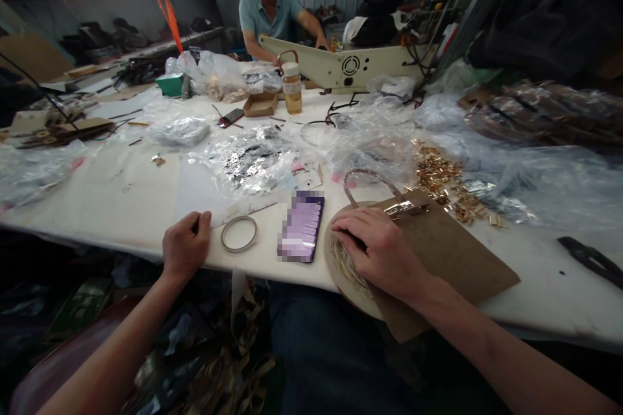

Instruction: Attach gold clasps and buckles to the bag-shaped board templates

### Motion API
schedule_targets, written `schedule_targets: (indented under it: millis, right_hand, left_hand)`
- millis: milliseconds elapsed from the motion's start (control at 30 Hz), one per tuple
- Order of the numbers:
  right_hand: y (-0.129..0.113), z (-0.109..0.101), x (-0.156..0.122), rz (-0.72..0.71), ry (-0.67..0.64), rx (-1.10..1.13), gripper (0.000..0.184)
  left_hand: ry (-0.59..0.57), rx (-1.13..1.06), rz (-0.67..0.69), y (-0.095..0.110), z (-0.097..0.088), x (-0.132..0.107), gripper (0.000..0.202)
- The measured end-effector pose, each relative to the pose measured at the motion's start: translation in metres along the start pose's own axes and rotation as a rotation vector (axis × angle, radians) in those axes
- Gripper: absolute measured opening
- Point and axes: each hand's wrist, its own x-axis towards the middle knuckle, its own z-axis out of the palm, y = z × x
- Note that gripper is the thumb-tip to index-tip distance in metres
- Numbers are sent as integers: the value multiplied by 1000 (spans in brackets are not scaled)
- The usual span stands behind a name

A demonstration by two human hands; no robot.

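My left hand is curled into a loose fist at the table's front edge, with nothing showing in it. Just right of it lies a narrow ring of tape. My right hand rests on a large round roll of pale strip, its fingers bent over the roll and apart from the thumb. Partly beneath that forearm is a flat brown bag panel, with a looped handle and a shiny metal clasp at its top. A phone with a lit purple screen lies between my hands.
Gold metal fittings are heaped at the right, near black-handled scissors or pliers. A plastic bag of silvery pieces lies mid-table. Beyond are a jar, a cardboard tray and a cream machine. A co-worker sits opposite.
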Motion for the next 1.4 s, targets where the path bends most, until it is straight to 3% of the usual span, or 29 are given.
schedule_targets:
  millis: [1400]
  right_hand:
    - [-1, 0, 1, -56, 8, -24, 19]
  left_hand:
    - [76, -43, 50, -10, 6, -2, 47]
